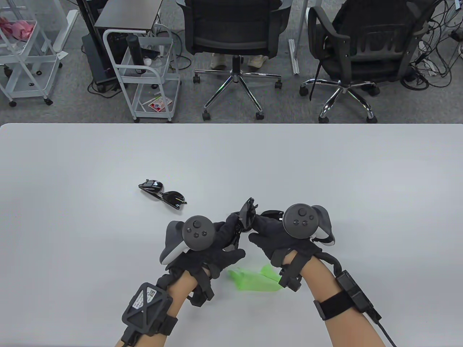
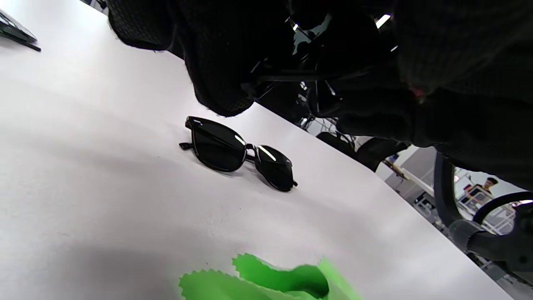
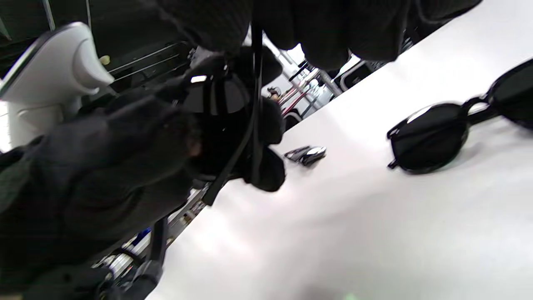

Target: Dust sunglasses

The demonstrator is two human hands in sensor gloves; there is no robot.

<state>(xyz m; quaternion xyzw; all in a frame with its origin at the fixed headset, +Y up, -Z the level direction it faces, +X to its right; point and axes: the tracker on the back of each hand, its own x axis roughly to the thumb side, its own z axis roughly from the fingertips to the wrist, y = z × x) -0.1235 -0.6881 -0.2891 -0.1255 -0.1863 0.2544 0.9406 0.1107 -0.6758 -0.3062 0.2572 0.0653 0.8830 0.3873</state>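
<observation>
A pair of black sunglasses (image 1: 247,214) is held upright just above the table between both gloved hands. My left hand (image 1: 231,226) grips it from the left and my right hand (image 1: 258,226) from the right, fingers curled round the frame. The wrist views show only its dark lens (image 2: 316,35) (image 3: 216,98) and thin temple arms among the gloves. A second pair of black sunglasses (image 1: 162,194) (image 2: 237,152) (image 3: 433,139) lies folded on the table, up and left of the hands. A bright green cloth (image 1: 253,280) (image 2: 270,279) lies crumpled on the table under my wrists.
The white table (image 1: 361,173) stretches wide around the hands. Beyond its far edge stand two office chairs (image 1: 237,39) and a white wire cart (image 1: 144,72). A small dark object (image 3: 306,154) lies further off on the table in the right wrist view.
</observation>
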